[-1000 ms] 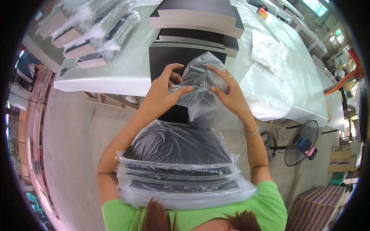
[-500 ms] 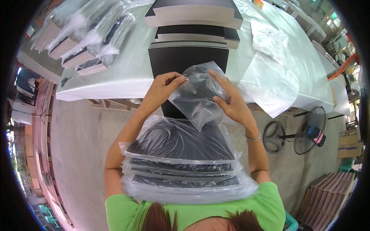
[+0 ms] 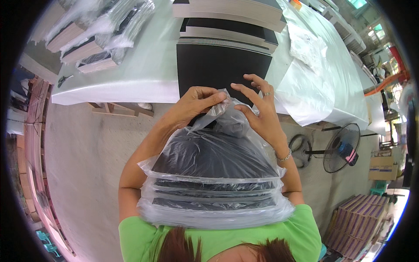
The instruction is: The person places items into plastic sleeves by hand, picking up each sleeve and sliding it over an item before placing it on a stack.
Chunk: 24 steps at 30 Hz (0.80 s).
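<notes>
My left hand [image 3: 201, 101] pinches a gathered clear plastic bag [image 3: 222, 107] between thumb and fingers. Close beside it, my right hand [image 3: 258, 98] is open, its fingers spread and its thumb near the crumpled plastic. Below both hands, in front of my body, lies a stack of black sheets in clear bags [image 3: 218, 157]. Whether the pinched plastic belongs to the top bag of that stack, I cannot tell. Just beyond my hands stands a pile of unwrapped black boards [image 3: 218, 65] at the edge of the white-covered table [image 3: 152, 74].
Thick blocks in plastic [image 3: 94, 48] lie at the table's far left, near scissors [image 3: 64, 80]. Loose clear bags [image 3: 307, 87] spread over the right side. A fan [image 3: 342, 148] stands on the floor at right, and striped stacked bundles [image 3: 358, 222] sit at lower right.
The plastic, spread out between both hands before, is now bunched up and lower, nearer the wrapped stack. My right hand's fingers have come away from it, while the left keeps its pinch.
</notes>
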Motion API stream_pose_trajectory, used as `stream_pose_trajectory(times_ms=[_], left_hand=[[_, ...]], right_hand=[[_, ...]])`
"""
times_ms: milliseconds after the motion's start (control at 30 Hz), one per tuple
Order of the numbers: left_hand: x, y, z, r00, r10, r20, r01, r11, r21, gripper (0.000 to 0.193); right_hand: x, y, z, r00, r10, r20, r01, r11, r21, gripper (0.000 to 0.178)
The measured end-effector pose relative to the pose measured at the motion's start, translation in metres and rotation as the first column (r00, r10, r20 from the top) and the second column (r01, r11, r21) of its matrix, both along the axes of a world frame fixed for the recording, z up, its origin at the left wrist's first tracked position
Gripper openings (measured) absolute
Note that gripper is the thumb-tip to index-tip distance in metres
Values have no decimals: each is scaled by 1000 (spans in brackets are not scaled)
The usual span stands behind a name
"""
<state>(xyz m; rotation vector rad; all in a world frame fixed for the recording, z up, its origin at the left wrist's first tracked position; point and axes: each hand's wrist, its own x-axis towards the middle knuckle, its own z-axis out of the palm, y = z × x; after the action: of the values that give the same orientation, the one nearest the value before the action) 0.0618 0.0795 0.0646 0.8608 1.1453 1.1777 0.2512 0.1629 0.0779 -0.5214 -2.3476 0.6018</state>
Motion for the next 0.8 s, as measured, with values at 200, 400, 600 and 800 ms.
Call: stream_pose_trajectory(times_ms=[200, 400, 600, 800], left_hand=[[-1, -7, -5, 999, -40, 29, 37, 996, 82, 24], [7, -9, -1, 989, 61, 136, -64, 998, 14, 25], [1, -8, -10, 993, -26, 113, 22, 999, 31, 25], [11, -8, -6, 975, -34, 219, 22, 998, 55, 21]], right_hand=[[-12, -5, 11, 994, 103, 37, -106, 988, 111, 46], [-18, -4, 4, 992, 119, 38, -124, 968, 217, 41], [-18, 1, -1, 981, 178, -78, -153, 955, 252, 23], [-21, 2, -8, 877, 349, -332, -369, 929, 1, 18]])
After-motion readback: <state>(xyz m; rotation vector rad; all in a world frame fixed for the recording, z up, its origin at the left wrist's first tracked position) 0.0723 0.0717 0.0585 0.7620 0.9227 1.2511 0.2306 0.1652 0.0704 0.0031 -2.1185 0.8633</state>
